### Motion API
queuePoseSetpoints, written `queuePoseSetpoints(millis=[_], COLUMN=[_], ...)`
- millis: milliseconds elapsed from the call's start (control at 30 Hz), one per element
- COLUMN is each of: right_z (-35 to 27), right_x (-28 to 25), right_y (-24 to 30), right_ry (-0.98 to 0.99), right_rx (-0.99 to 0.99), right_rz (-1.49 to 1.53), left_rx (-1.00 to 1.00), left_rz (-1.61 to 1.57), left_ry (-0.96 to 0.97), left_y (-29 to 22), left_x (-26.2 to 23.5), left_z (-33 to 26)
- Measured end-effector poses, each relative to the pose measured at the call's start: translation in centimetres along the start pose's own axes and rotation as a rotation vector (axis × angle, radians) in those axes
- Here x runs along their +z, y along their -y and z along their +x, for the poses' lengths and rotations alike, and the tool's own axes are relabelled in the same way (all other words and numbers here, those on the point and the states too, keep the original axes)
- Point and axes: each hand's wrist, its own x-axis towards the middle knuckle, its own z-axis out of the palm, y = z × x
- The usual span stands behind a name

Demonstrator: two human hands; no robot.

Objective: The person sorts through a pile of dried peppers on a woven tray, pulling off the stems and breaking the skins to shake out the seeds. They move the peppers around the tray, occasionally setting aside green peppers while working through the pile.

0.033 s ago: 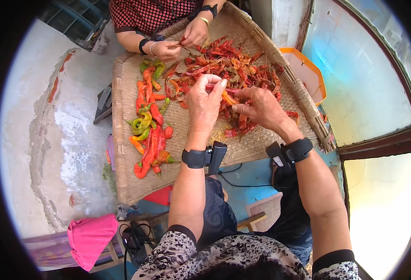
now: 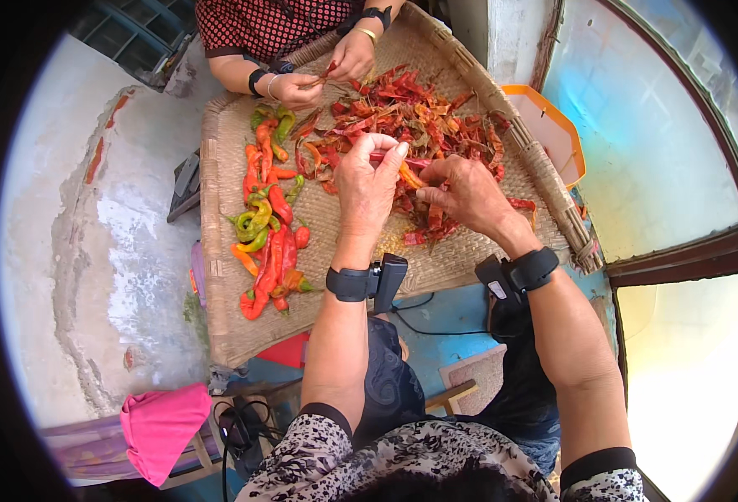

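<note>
My left hand pinches the stem side of a red chili pepper between thumb and fingers. My right hand, its fingers closed, grips the pepper's other end; its fingertips are partly hidden. Both hands are above a heap of dried red chili peppers, with an orange pepper showing just beneath them. To the left, a row of fresh red, orange and green peppers lies on the woven tray.
Across the tray, another person's hands hold a small dried pepper. An orange-rimmed container stands beyond the tray's right edge. At lower left are a pink cloth and black cables. Frosted window panes line the right side.
</note>
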Motion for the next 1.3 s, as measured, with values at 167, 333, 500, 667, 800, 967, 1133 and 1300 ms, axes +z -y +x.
queuePoseSetpoints(millis=[167,333,500,667,800,967,1133,1300], right_z=[0.1,0.2,0.1,0.2,0.4,0.8,0.1,0.2], right_x=[-0.5,-5.0,-6.0,-1.1,1.2,-1.0,-5.0,-6.3], right_y=[0.7,-1.2,-2.6,0.9,0.9,0.5,-2.2,-4.0], right_ry=[0.127,-0.15,-0.541,0.04,0.124,-0.046,-0.217,-0.542], right_rx=[0.129,0.395,0.417,0.176,0.078,0.317,0.422,0.452], right_rz=[0.152,0.59,1.254,0.499,0.38,0.748,1.134,1.475], left_rx=[-0.066,-0.084,-0.121,-0.156,-0.171,0.027,0.025,0.093], left_rz=[-0.112,-0.139,-0.193,-0.389,-0.475,0.14,0.801,0.819], left_ry=[-0.022,-0.068,-0.066,0.08,0.149,-0.009,0.288,0.278], left_y=[-0.2,0.1,-0.5,-1.5,-1.4,2.0,2.0,1.9], left_x=[-0.8,-2.1,-2.3,-1.8,-1.2,-2.1,-1.3,-2.2], left_z=[-0.3,0.1,-0.1,-0.5,-0.2,1.0,0.1,-1.0])
